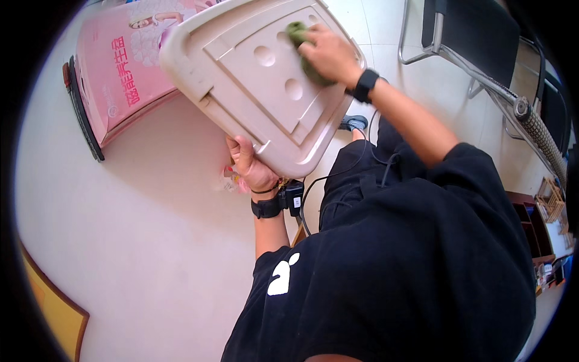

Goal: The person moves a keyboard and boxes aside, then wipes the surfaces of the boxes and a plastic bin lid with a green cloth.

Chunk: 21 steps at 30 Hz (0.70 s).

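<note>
A pale beige plastic storage-box lid [253, 86] with round dimples and raised ridges is held up, tilted, before me. My left hand [254, 165] grips its lower left edge, thumb on the near side. Against the face of the lid, towards its upper right, my right hand [328, 52] presses a green cloth [311, 72]; the fingers are slightly blurred. Part of the cloth hangs below the palm. Both wrists wear black bands, and a black box-shaped device [294, 198] with a cable sits at the left wrist.
A pink printed cardboard box [122, 68] stands at the upper left, beside a black-edged object [83, 113]. Metal-framed black chairs [470, 36] are at the upper right. A dark red shelf unit [531, 226] is at the right edge, a yellow panel [56, 307] at lower left.
</note>
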### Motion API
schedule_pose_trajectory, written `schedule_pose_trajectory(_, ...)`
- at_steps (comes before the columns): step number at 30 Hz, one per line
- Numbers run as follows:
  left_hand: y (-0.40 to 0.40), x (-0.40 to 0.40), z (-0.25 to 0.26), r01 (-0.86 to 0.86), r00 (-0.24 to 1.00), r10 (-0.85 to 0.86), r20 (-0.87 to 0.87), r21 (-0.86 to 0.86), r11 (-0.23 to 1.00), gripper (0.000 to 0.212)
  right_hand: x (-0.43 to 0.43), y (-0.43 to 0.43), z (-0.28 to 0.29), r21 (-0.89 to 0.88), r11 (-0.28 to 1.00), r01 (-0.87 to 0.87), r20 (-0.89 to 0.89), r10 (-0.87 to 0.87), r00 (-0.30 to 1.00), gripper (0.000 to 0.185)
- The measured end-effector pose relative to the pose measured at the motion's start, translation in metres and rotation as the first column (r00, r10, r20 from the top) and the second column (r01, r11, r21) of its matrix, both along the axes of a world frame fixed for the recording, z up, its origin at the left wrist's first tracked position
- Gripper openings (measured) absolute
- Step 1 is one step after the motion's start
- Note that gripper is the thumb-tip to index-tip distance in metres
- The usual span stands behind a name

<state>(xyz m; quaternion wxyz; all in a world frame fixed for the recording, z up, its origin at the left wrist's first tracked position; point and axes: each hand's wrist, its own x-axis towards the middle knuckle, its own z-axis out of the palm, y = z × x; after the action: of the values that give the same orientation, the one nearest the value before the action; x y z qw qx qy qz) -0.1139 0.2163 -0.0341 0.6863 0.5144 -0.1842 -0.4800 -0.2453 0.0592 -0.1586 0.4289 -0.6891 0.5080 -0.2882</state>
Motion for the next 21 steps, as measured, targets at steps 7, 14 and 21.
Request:
schedule_pose_trajectory(7,0.007,0.004,-0.004,-0.09,0.996,0.086,0.037,0.109,0.99,0.05,-0.007,0.028,0.05,-0.244,0.969,-0.041,0.056,0.056,0.997,0.033)
schedule_pose_trajectory(14,0.014,0.012,-0.014,-0.062,0.998,0.064,-0.026,0.076,0.995,0.045,-0.037,-0.044,-0.071,0.076,0.985,0.155,-0.223,-0.134,0.966,0.03)
schedule_pose_trajectory(21,0.01,0.007,-0.012,-0.023,0.995,0.017,0.096,0.06,0.998,0.049,0.0,0.019,0.045,-0.155,0.986,-0.063,0.149,0.087,0.985,0.03)
